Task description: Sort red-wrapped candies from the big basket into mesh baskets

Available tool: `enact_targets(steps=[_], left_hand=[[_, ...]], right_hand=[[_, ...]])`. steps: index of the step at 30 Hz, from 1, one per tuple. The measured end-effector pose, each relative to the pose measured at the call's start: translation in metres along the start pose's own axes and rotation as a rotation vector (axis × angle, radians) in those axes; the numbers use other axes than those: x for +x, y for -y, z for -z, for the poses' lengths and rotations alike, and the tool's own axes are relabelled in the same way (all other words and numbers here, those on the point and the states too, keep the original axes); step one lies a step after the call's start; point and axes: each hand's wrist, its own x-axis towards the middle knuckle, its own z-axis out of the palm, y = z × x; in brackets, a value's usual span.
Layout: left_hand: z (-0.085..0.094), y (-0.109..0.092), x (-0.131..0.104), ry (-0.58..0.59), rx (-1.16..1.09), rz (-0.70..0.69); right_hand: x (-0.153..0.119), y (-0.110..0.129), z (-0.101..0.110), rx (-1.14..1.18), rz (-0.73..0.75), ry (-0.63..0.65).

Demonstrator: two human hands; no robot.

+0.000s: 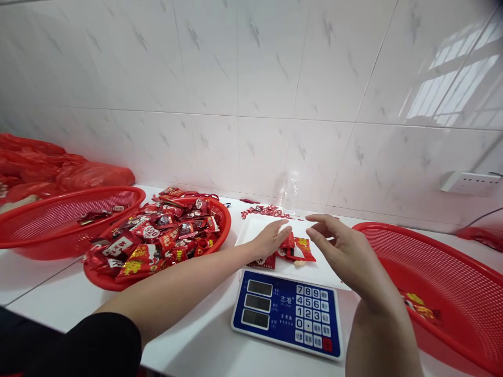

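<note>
The person's left hand [270, 241] and right hand [340, 243] hover apart, loosely spread, over red snack packets [304, 245] on the pan [251, 229] of the digital scale [285, 314].

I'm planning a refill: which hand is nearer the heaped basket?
Left. The left hand is over the tray, right of the heaped basket; the right hand is farther right, by the tray's right edge.
</note>
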Motion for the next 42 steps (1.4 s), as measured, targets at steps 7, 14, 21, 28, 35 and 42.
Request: enact_targets(steps=[7, 14, 21, 28, 35, 42], left_hand=[[0.027, -0.010, -0.026, -0.442, -0.483, 0.037], [0.023, 0.015, -0.093, -0.750, -0.585, 0.055], [0.004, 0.037, -0.120, -0.732, -0.445, 0.005], [0.006, 0.030, -0.135, -0.645, -0.359, -0.248], [0.004, 0.021, -0.138, -0.567, -0.390, -0.278], [0.006, 0.014, -0.139, -0.522, -0.361, -0.356]], right_hand=[[0.001, 0.000, -0.003, -0.002, -0.036, 0.058], [0.006, 0.005, -0.019, 0.000, -0.048, 0.170], [0.000, 0.023, -0.046, 0.551, 0.009, 0.049], [-0.021, 0.051, -0.056, 1.353, 0.059, 0.113], [-0.031, 0.056, -0.053, 1.494, 0.034, 0.214], [-0.027, 0.055, -0.054, 1.541, -0.161, 0.005]])
